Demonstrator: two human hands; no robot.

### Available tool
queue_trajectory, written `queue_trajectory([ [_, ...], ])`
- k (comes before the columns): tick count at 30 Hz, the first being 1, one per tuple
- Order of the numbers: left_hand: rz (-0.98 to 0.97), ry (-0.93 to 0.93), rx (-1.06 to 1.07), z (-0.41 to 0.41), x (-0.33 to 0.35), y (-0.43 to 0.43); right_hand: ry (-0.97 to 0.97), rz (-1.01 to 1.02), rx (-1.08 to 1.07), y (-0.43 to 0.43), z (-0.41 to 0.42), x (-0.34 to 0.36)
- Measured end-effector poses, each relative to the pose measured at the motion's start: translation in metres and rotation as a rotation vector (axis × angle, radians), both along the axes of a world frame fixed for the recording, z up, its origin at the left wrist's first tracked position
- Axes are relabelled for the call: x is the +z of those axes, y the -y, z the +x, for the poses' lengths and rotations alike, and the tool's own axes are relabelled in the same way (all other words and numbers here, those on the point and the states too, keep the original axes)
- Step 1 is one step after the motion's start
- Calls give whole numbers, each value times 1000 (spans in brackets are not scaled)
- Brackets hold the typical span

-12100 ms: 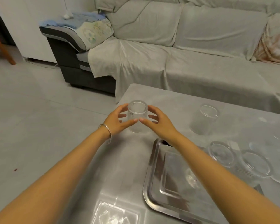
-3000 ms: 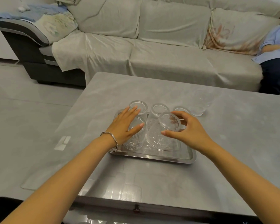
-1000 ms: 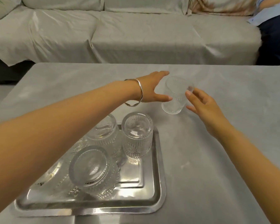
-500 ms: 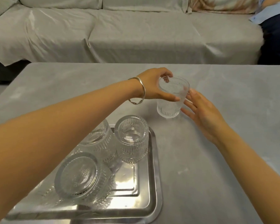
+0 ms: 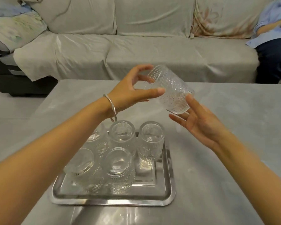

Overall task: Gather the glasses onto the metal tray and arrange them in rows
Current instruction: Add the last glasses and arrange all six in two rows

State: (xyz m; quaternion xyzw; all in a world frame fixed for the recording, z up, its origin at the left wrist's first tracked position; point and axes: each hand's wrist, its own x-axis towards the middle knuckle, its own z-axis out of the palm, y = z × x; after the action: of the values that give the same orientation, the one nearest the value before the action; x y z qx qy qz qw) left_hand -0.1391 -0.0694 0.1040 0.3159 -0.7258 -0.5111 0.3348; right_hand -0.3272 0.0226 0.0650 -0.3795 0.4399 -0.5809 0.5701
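**Sixth glass held tilted above the table**

I see the grey sofa (image 5: pixel 136 46) across the back, and in front of it the grey table (image 5: pixel 225 143). The metal tray (image 5: pixel 166 189) lies on the table near me, with five ribbed glasses (image 5: pixel 122 135) standing on it mouth down: three in the far row, two in the near row, and the near right corner bare.

Above the table, beyond the tray, I hold a sixth glass (image 5: pixel 172 90) tilted in the air. My left hand (image 5: pixel 130 93) grips its upper end between thumb and fingers. My right hand (image 5: pixel 199 122) is spread wide, its fingertips touching the glass's lower end. A silver bangle (image 5: pixel 111 106) circles my left wrist.
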Motion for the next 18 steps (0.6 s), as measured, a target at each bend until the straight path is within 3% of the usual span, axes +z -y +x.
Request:
queue_trajectory([
  [8, -138, 9, 55, 48, -2, -55, -101, -90, 99, -31, 23, 26],
  [14, -136, 21, 79, 60, -24, -89, -303, -91, 19, -58, 35, 38],
  [16, -153, 70, 70, 63, -35, -100, -339, -93, -8, -67, 39, 38],
  [18, -249, 271, 22, 70, -45, -106, -391, -87, -39, -75, 39, 37],
])
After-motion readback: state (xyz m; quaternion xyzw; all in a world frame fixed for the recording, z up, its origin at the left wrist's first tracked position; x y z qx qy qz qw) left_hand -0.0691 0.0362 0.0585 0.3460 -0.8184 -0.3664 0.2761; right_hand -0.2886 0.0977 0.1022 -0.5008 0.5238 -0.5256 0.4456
